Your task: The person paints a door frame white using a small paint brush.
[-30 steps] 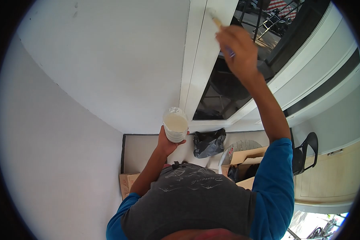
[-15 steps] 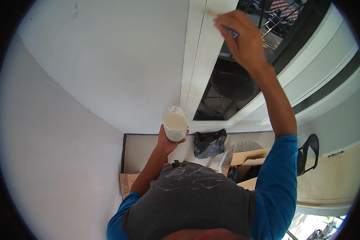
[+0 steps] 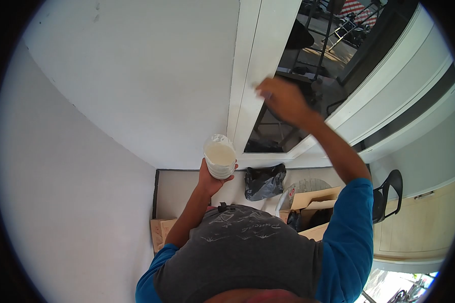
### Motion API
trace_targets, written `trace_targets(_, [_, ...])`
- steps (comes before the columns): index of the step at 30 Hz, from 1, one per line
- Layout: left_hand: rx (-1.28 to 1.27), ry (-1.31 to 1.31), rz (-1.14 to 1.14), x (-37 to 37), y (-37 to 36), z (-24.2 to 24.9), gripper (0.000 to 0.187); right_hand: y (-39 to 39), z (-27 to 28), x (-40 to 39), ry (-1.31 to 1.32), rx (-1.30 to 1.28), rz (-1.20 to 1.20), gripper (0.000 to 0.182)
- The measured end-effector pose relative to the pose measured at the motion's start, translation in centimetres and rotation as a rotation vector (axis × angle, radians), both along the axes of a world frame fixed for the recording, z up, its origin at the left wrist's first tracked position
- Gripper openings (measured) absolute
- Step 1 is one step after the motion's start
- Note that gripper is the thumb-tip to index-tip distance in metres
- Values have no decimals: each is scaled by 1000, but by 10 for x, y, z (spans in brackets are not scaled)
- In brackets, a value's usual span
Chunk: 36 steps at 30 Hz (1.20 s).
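Note:
My left hand [image 3: 211, 183] is wrapped round a white plastic tub [image 3: 220, 170] from below and the side. Pale, creamy paint [image 3: 220, 152] fills part of it, and white smears coat the inner rim. Up at the white window frame [image 3: 253, 70], my right hand [image 3: 283, 100] is closed on a small paintbrush [image 3: 267, 95]. A bit of its purple handle shows between the fingers; motion blurs the pale bristle end, which overlaps the frame's left upright. Dark glass [image 3: 308, 65] lies behind this hand.
A black plastic bag [image 3: 265, 182] lies on the floor beneath the window. Right of it stands an open cardboard box [image 3: 313, 200], with a black chair [image 3: 389, 197] farther right. Another carton [image 3: 162, 232] sits by the left wall [image 3: 76, 177].
My right hand has moved down along the window frame with the paintbrush, from near the top of the view to about its middle height. My left hand and the tub have hardly moved.

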<state>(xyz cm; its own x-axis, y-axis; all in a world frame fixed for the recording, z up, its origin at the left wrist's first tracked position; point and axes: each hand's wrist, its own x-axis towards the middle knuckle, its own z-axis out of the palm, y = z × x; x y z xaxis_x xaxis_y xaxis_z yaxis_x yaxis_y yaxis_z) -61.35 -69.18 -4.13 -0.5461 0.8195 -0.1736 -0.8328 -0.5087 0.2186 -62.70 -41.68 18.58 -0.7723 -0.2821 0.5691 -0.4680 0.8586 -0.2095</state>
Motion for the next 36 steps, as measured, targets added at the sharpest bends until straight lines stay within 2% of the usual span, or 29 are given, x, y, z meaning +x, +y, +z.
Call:
trace_targets(2, [33, -2, -25, 0, 1, 2, 62, 5, 68, 5, 190, 23, -4, 15])
trace_targets(4, [20, 8, -37, 0, 2, 2, 62, 13, 114, 10, 405, 62, 59, 21])
trace_targets(5, [8, 16, -45, 1, 3, 2, 61, 16, 129, 8, 406, 63, 54, 21])
trace_targets(7, [6, 22, -50, 2, 5, 2, 61, 21, 147, 6, 866, 371, 28, 27])
trace_targets(9, [2, 27, -55, 3, 6, 4, 61, 25, 124, 11, 790, 413, -38, 31])
trace_targets(11, [-15, 21, -46, 4, 6, 4, 61, 27, 71, 9, 627, 524, -14, 32])
trace_targets(13, [-12, 22, -38, 4, 5, 5, 61, 21, 8, 18, 432, 509, 58, 31])
trace_targets(15, [-12, 20, -27, 5, 4, 4, 61, 15, -42, 30, 150, 379, 111, 28])
trace_targets(16, [-40, 38, -12, 6, 3, 4, 61, 12, -52, 35, 150, 376, 114, 28])
trace_targets(18, [-67, 53, 9, 6, 2, 4, 61, 8, -63, 42, -8, -10, -7, 18])
trace_targets(19, [-100, 89, -22, 7, 1, 5, 58, 3, -51, 46, -16, -12, 0, 18])
trace_targets(21, [-140, 112, -51, 8, 1, 4, 55, -2, -15, 63, -137, -600, -138, 10])
trace_targets(23, [-150, 192, -73, 10, 5, -1, 53, -10, 19, 87, -136, -963, 51, 9])
trace_targets(27, [-266, 119, -27, 15, 15, 1, 63, -18, 45, 127, -247, -938, 181, 12])
trace_targets(29, [-263, 179, -117, 16, 20, 17, 51, -27, 44, 134, -247, -718, 252, 14])
trace_targets(34, [-315, 257, -103, 24, 36, 39, 45, -48, 33, 141, -279, -511, 166, 20])
trace_targets(36, [-258, 224, -90, 27, 42, 49, 45, -54, 26, 141, -361, -409, 53, 22])
